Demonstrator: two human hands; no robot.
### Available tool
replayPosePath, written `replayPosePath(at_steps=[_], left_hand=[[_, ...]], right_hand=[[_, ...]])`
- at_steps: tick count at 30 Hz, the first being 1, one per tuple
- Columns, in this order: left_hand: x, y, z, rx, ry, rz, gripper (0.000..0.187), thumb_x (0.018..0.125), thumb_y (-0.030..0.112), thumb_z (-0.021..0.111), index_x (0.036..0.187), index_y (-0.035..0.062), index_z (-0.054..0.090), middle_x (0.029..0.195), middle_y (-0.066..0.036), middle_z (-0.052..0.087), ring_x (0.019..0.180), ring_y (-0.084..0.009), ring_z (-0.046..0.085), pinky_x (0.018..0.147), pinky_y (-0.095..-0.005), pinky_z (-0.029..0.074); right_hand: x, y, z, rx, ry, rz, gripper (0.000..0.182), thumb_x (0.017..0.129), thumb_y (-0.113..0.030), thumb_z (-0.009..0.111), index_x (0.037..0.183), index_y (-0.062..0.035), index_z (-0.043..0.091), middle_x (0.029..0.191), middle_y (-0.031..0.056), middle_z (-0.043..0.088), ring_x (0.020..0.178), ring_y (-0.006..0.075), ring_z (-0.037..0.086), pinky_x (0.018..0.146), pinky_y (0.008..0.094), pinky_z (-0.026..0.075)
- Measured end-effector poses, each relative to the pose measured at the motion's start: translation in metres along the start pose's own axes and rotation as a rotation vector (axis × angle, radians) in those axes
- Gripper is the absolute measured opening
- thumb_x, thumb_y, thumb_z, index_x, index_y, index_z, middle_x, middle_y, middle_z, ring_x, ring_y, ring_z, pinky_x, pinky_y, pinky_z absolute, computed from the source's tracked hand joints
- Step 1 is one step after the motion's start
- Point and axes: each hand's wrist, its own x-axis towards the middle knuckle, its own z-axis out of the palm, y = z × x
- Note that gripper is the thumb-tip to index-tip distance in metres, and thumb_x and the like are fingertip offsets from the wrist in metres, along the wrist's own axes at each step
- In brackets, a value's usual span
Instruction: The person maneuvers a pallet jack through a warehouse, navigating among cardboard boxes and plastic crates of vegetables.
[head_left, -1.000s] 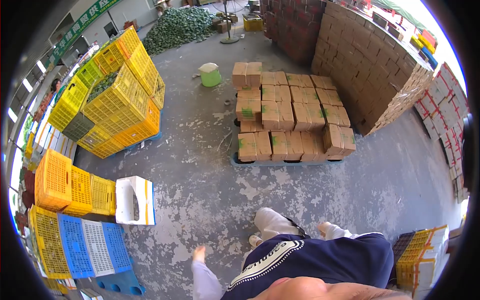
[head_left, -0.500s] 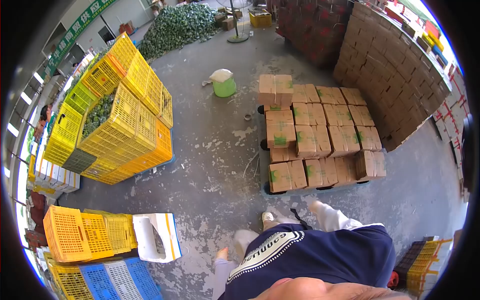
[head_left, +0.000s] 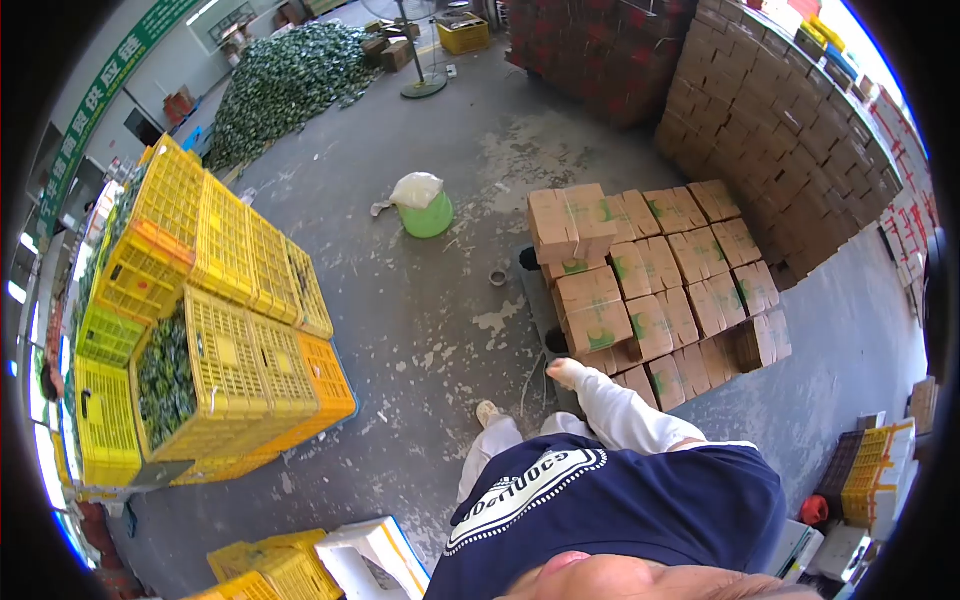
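My right hand (head_left: 566, 373), at the end of a white sleeve, is beside the near left corner of a wheeled platform loaded with brown cartons (head_left: 598, 312) with green print. Its fingers are too small and blurred to tell whether they are open or closed. A string-tied carton (head_left: 570, 224) sits higher at the far left corner of the load. One black wheel (head_left: 556, 341) shows close to my hand. My left hand is out of sight, and my dark blue shirt (head_left: 640, 500) fills the bottom.
Yellow crates (head_left: 250, 350) holding green produce are stacked at left. A green bucket (head_left: 427, 217) with a white bag on top stands ahead. A white foam box (head_left: 370, 560) lies near bottom centre. Tall carton stacks (head_left: 770, 130) and a stand fan (head_left: 424, 88) are farther back.
The view has turned and moved forward, with the carton load nearer. My right hand has swung left toward the platform's corner. My left hand, seen earlier at lower left, has gone from view.
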Motion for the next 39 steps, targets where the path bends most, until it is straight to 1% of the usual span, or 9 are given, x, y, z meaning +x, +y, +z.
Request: replayPosePath(at_steps=[2, 6, 10, 14, 20, 22, 28, 34, 39], left_hand=[[0.041, 0.073, -0.065, -0.039, 0.059, 0.048, 0.032, 0.086, 0.024, 0.062, 0.113, 0.0053, 0.062, 0.093, -0.009, 0.064, 0.078, -0.0224, 0.059, 0.059, -0.0364, 0.048], [0.156, 0.262, -0.183, -0.238, 0.245, 0.289, 0.031, 0.086, 0.022, 0.063, 0.112, 0.0047, 0.063, 0.089, -0.008, 0.063, 0.073, -0.0213, 0.058, 0.053, -0.035, 0.047], [0.219, 0.477, -0.231, -0.113, 0.315, 0.459, 0.042, 0.088, 0.021, 0.064, 0.121, -0.003, 0.057, 0.118, -0.016, 0.062, 0.109, -0.0234, 0.057, 0.096, -0.0321, 0.042], [0.249, 0.619, -0.199, -0.049, 0.222, 0.547, 0.043, 0.088, 0.031, 0.064, 0.124, 0.0092, 0.057, 0.107, -0.012, 0.064, 0.078, -0.0155, 0.056, 0.068, -0.0321, 0.047], [0.234, 0.718, -0.111, 0.204, -0.037, 0.153, 0.047, 0.084, 0.038, 0.067, 0.123, 0.012, 0.059, 0.104, -0.009, 0.067, 0.088, -0.0182, 0.06, 0.077, -0.0323, 0.049], [0.223, 0.736, -0.103, 0.182, -0.078, 0.041, 0.045, 0.086, 0.034, 0.064, 0.125, 0.0129, 0.057, 0.112, -0.01, 0.063, 0.096, -0.0222, 0.059, 0.079, -0.0367, 0.049], [0.296, 0.752, -0.136, 0.269, -0.251, -0.086, 0.044, 0.088, 0.039, 0.057, 0.124, 0.0121, 0.058, 0.109, -0.008, 0.064, 0.095, -0.0234, 0.059, 0.079, -0.0431, 0.048], [0.379, 0.927, -0.202, 0.393, -0.248, 0.011, 0.046, 0.09, 0.038, 0.056, 0.126, 0.0105, 0.055, 0.114, -0.007, 0.063, 0.098, -0.0218, 0.059, 0.079, -0.0402, 0.048], [0.416, 1.105, -0.247, -0.046, 0.034, 0.265, 0.042, 0.088, 0.028, 0.064, 0.127, 0.0163, 0.054, 0.091, -0.002, 0.063, 0.063, -0.0145, 0.053, 0.055, -0.0335, 0.045]], right_hand=[[0.015, 0.057, -0.008, -0.487, -0.037, -0.141, 0.031, 0.085, -0.028, 0.059, 0.109, -0.0103, 0.066, 0.11, 0.01, 0.066, 0.106, 0.0286, 0.06, 0.089, 0.0349, 0.048], [0.004, 0.12, -0.025, 0.078, 0.039, 0.289, 0.027, 0.084, -0.023, 0.057, 0.104, -0.0061, 0.065, 0.084, 0.0103, 0.065, 0.073, 0.0234, 0.061, 0.063, 0.0362, 0.047], [-0.023, 0.112, -0.044, 0.657, 0.343, 0.68, 0.025, 0.084, -0.02, 0.055, 0.102, -0.005, 0.064, 0.073, 0.0069, 0.062, 0.053, 0.0189, 0.054, 0.048, 0.0347, 0.043], [0.039, 0.11, -0.063, 0.295, 0.006, 0.571, 0.019, 0.086, -0.02, 0.054, 0.097, -0.0067, 0.061, 0.07, 0.0059, 0.059, 0.053, 0.0195, 0.054, 0.047, 0.0355, 0.043], [0.234, 0.027, -0.178, -0.821, -0.037, -0.335, 0.012, 0.089, -0.021, 0.053, 0.089, -0.0092, 0.057, 0.065, 0.0045, 0.055, 0.052, 0.0204, 0.054, 0.046, 0.0368, 0.044], [0.277, -0.107, -0.257, 0.581, 0.232, 0.337, 0.019, 0.085, -0.022, 0.057, 0.093, -0.0053, 0.062, 0.07, 0.0056, 0.059, 0.054, 0.0194, 0.055, 0.05, 0.0336, 0.047], [0.462, -0.301, -0.43, 0.176, 0.489, -0.105, 0.032, 0.086, -0.027, 0.061, 0.113, -0.0083, 0.063, 0.082, 0.0048, 0.063, 0.066, 0.0152, 0.057, 0.06, 0.0293, 0.047], [0.557, -0.414, -0.457, 1.061, 0.322, 0.029, 0.019, 0.09, -0.02, 0.059, 0.107, -0.0131, 0.064, 0.075, 0.0007, 0.057, 0.058, 0.016, 0.051, 0.05, 0.0323, 0.043], [0.563, -0.458, -0.401, 0.749, 0.216, 0.303, 0.02, 0.089, -0.024, 0.057, 0.107, -0.014, 0.06, 0.071, 0.001, 0.057, 0.051, 0.0167, 0.052, 0.04, 0.0334, 0.039]])
